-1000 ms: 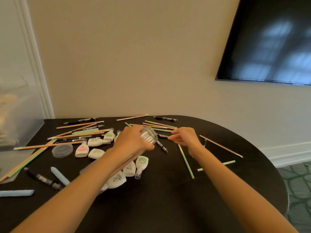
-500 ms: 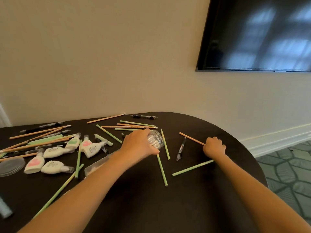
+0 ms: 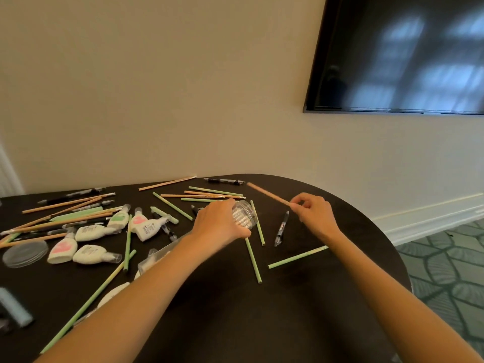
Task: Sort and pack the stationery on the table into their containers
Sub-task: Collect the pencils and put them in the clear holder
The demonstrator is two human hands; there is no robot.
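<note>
My left hand [image 3: 218,222] grips a clear plastic jar [image 3: 245,214] tipped on its side, mouth towards the right, just above the dark table [image 3: 301,310]. My right hand [image 3: 313,213] pinches one end of an orange pencil [image 3: 267,193], lifted off the table and slanting up to the left, its far end behind the jar. A black pen [image 3: 281,229] lies between my hands. Green pencils [image 3: 297,257] and orange pencils lie scattered around. White correction-tape dispensers [image 3: 90,233] cluster at the left.
A clear round lid [image 3: 25,254] lies at the far left. A pale blue eraser-like bar [image 3: 14,306] sits at the left edge. A clear rectangular box [image 3: 157,259] shows partly under my left forearm. The table's rounded edge [image 3: 400,260] drops to patterned carpet on the right. A dark screen hangs on the wall.
My right hand reached right to the orange pencil near the table's edge, took hold of it and lifted it towards the jar. My left hand kept holding the jar. The view swung right.
</note>
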